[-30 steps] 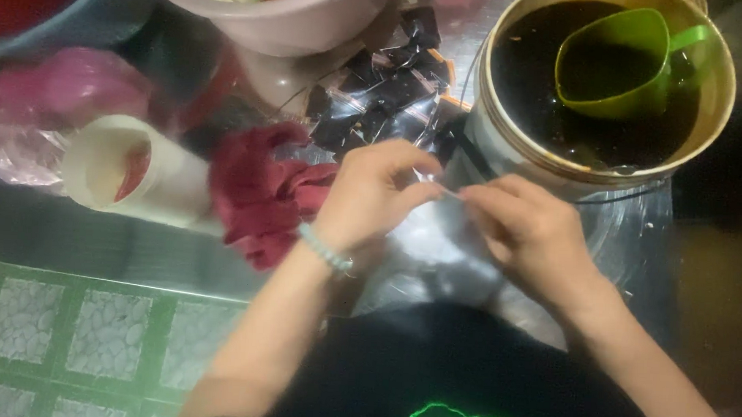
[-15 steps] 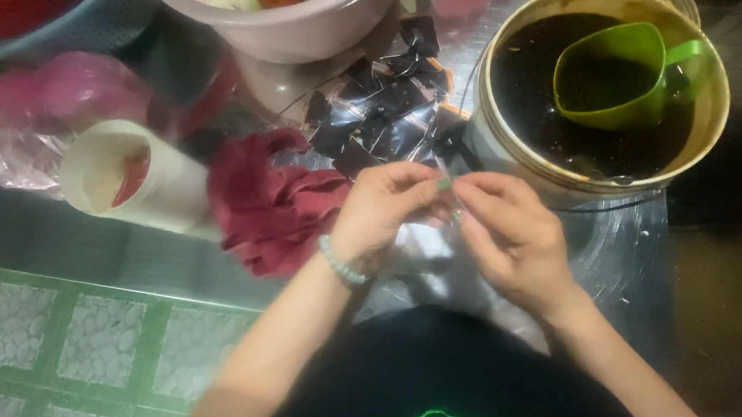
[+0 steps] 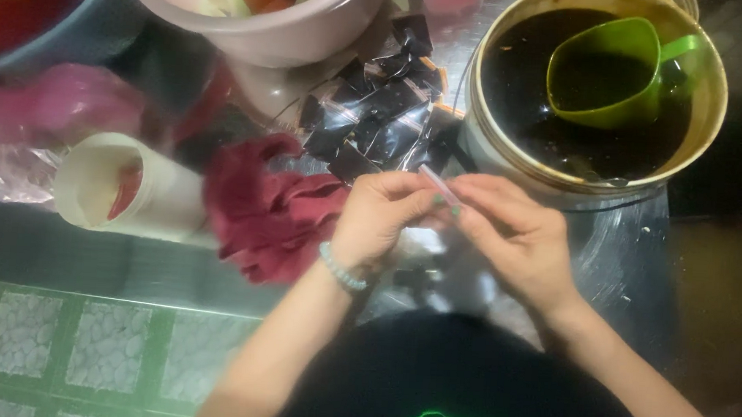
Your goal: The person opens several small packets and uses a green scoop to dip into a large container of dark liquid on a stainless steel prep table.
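My left hand (image 3: 380, 219) and my right hand (image 3: 513, 235) meet over the metal counter, fingertips pinched together on the top edge of a small clear plastic bag (image 3: 437, 183). The bag's body hangs below the fingers and is mostly hidden by them. Just beyond my hands lies a heap of small sealed packets of dark liquid (image 3: 384, 120). A pale bucket of dark liquid (image 3: 486, 147) stands at the right with a green scoop (image 3: 611, 73) floating in it.
A crumpled dark red cloth (image 3: 265, 211) lies left of my left hand. A cream cup (image 3: 122, 189) lies on its side further left beside a pink plastic bag (image 3: 50, 111). A pink bowl of food (image 3: 271, 17) stands at the back. Green tiled floor (image 3: 59, 353) shows below.
Both hands have drawn closer together and shifted slightly toward the bucket, now pinching the bag's top edge between the fingertips. The view has moved a little nearer.
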